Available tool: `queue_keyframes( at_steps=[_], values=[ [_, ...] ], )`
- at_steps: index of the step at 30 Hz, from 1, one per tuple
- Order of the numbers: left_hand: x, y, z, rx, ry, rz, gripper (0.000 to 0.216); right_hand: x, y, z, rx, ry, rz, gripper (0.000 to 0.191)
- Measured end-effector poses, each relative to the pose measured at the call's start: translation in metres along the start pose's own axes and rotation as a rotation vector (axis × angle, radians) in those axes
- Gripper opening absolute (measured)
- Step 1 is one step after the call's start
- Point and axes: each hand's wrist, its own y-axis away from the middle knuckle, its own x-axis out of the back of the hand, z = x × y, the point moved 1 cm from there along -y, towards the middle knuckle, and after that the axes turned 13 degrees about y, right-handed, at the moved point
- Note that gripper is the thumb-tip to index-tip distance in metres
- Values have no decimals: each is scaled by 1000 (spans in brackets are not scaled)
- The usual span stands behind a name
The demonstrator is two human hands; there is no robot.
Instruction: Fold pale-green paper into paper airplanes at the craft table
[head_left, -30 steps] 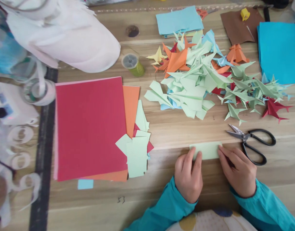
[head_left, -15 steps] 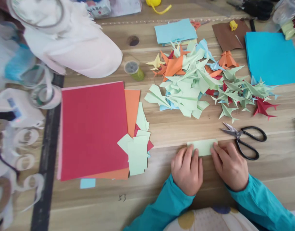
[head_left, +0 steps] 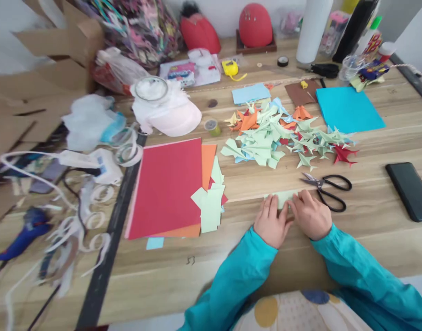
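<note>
A pale green paper strip [head_left: 283, 198] lies flat on the table in front of me. My left hand [head_left: 272, 221] presses its left part down with the fingertips, thumb near the lower edge. On the right end, my right hand [head_left: 311, 214] has bent fingers closed over the paper and hides that part of it. Black-handled scissors [head_left: 320, 183] lie with blades apart just beyond my right hand. Farther back is a pile of folded paper shapes [head_left: 264, 138], mostly pale green with some orange, red and blue.
Left of my hands are red sheets [head_left: 169, 188] with loose pale green pieces [head_left: 211, 209] at their edge. Turquoise paper [head_left: 350, 110] lies at the back right, a black phone [head_left: 408, 191] at the far right. A blue glue gun [head_left: 25, 234] and ribbon rolls clutter the left.
The view has pulled back and shows more of the table. My right hand has moved inward along the strip, closer to my left hand, and covers more of it.
</note>
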Motion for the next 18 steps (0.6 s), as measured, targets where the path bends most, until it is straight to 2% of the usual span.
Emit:
queue_keyframes(
  at_steps=[3, 6, 11, 18],
  values=[
    [1, -1, 0, 0, -3, -45, 58, -5, 0, 2, 24, -11, -6, 33],
    [2, -1, 0, -6, -24, -53, 62, -8, 0, 3, 34, -22, -7, 33],
    [1, 6, -4, -26, -59, -67, 64, -9, 0, 2, 39, 8, -43, 34],
    [8, 31, -20, -9, -117, -68, 59, -11, 1, 2, 37, 25, -54, 36]
  ],
)
